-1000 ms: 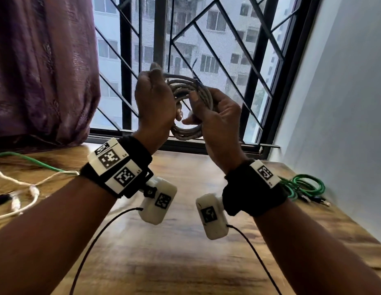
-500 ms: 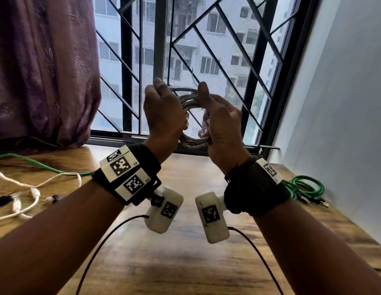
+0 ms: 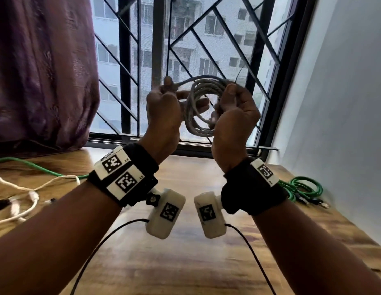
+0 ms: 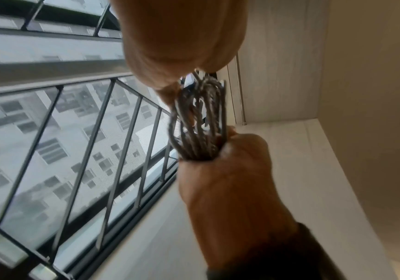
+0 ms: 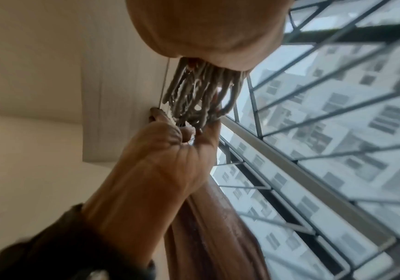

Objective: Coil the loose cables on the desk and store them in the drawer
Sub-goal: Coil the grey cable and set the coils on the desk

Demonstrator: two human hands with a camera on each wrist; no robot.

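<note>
Both hands now sit higher; the right hand (image 3: pixel 234 120) grips the grey cable coil (image 3: pixel 198 107), and the left hand (image 3: pixel 164 111) fingers pinch a loose strand pulled further left than before.

Both my forearms raised, wrists side by side, near each other but apart, each strapped with black band and white camera pod hanging under it. My left hand (image 3: pixel 164 107) fisted, thumb up, fingers curled round gray cable coil (image 3: pixel 199 107). My right hand (image 3: pixel 235 116) palm toward me, fingers wrapped round coil's opposite side. Hands level, knuckles facing away.
</note>
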